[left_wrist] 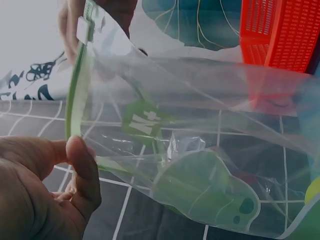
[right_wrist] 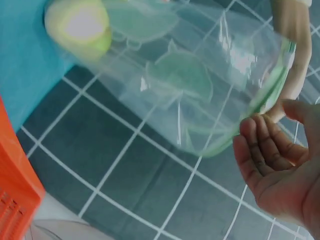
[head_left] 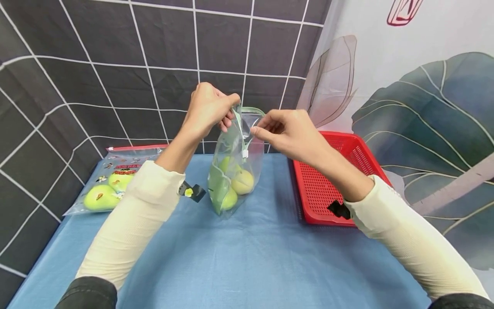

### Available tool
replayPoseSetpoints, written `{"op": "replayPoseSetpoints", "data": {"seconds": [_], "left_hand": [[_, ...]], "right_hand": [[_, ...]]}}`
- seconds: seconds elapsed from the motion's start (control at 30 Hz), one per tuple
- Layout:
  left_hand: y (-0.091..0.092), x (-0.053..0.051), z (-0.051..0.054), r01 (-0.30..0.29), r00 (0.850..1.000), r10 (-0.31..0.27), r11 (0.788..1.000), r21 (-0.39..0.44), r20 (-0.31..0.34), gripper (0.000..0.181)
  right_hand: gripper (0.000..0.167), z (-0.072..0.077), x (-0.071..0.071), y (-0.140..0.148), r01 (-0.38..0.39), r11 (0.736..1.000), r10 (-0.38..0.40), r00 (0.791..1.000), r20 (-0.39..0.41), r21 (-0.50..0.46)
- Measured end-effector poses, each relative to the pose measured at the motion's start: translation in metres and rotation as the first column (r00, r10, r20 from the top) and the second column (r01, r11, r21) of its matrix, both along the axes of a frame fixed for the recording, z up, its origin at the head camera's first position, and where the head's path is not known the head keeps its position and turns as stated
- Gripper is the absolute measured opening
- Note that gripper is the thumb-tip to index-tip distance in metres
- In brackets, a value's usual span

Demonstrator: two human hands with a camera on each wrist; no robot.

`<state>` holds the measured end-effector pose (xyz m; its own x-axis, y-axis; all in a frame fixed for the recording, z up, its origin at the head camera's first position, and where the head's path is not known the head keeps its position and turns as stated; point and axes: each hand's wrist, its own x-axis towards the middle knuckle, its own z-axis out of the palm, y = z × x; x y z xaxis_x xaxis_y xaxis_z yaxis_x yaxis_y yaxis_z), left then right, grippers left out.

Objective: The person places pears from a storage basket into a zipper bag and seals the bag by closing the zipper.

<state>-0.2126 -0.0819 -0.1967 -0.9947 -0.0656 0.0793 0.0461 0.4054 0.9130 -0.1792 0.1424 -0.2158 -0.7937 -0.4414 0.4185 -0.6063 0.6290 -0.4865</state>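
A clear zip bag (head_left: 251, 161) with green trim stands on the blue cloth, several round yellow-green fruits (head_left: 242, 182) at its bottom. Its mouth is spread apart. At the left of the mouth, my left hand (head_left: 210, 107) pinches the green rim between thumb and fingers, as the left wrist view (left_wrist: 55, 185) confirms. My right hand (head_left: 295, 133) is at the opposite rim. In the right wrist view the right hand (right_wrist: 282, 160) has loosely bent fingers against the rim, with the thumb apart from them. A white slider (head_left: 245, 153) sits on the green zip.
Left on the cloth (head_left: 247, 266) lies another clear zip bag (head_left: 135, 161) with a red zip, holding yellow-green fruits (head_left: 101, 197). A red perforated basket (head_left: 316, 189) stands right, partly behind my right forearm. A dark gridded backdrop (head_left: 166, 38) rises behind.
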Motion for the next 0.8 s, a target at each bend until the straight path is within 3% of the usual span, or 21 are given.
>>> {"op": "replayPoseSetpoints", "data": {"seconds": [0.17,0.3,0.33,0.4,0.53,0.57,0.6,0.63,0.67,0.73,0.8], "left_hand": [[-0.004,-0.013,-0.002,0.018,0.998,-0.016,0.999,-0.039,0.06,0.05],[-0.009,-0.025,-0.002,0.082,0.975,-0.091,0.995,0.051,0.201,0.049],[-0.011,-0.028,-0.002,0.107,0.962,-0.131,0.988,0.107,0.241,0.047],[-0.015,-0.034,-0.001,0.162,0.917,-0.235,0.957,0.239,0.322,0.047],[-0.023,-0.046,-0.003,0.2,0.794,-0.442,0.838,0.508,0.417,0.052],[-0.025,-0.048,-0.005,0.202,0.776,-0.471,0.815,0.542,0.419,0.054],[-0.026,-0.049,-0.007,0.199,0.769,-0.487,0.798,0.569,0.415,0.053],[-0.028,-0.049,-0.009,0.187,0.774,-0.487,0.788,0.587,0.406,0.052],[-0.03,-0.049,-0.011,0.176,0.789,-0.475,0.784,0.596,0.39,0.052],[-0.031,-0.048,-0.016,0.155,0.835,-0.426,0.79,0.593,0.35,0.05],[-0.032,-0.046,-0.018,0.103,0.888,-0.334,0.814,0.571,0.316,0.047]], "right_hand": [[0.022,-0.016,0.018,-0.005,-0.059,0.997,0.059,0.998,-0.013,-0.049],[0.027,-0.028,0.029,-0.01,-0.103,0.993,0.102,0.994,-0.027,-0.064],[0.027,-0.031,0.031,-0.012,-0.113,0.992,0.111,0.993,-0.03,-0.059],[0.026,-0.035,0.034,-0.015,-0.129,0.991,0.128,0.991,-0.033,-0.041],[0.015,-0.039,0.035,-0.016,-0.149,0.989,0.149,0.988,-0.043,-0.007],[0.012,-0.04,0.034,-0.015,-0.148,0.989,0.147,0.988,-0.046,-0.006],[0.01,-0.04,0.034,-0.014,-0.14,0.99,0.14,0.989,-0.05,-0.008],[0.008,-0.039,0.034,-0.012,-0.127,0.992,0.127,0.991,-0.053,-0.012],[0.008,-0.037,0.033,-0.01,-0.112,0.994,0.11,0.992,-0.06,-0.02],[0.008,-0.034,0.029,-0.007,-0.072,0.997,0.069,0.995,-0.073,-0.037],[0.009,-0.03,0.024,-0.003,-0.027,0.998,0.022,0.996,-0.091,-0.057]]}}
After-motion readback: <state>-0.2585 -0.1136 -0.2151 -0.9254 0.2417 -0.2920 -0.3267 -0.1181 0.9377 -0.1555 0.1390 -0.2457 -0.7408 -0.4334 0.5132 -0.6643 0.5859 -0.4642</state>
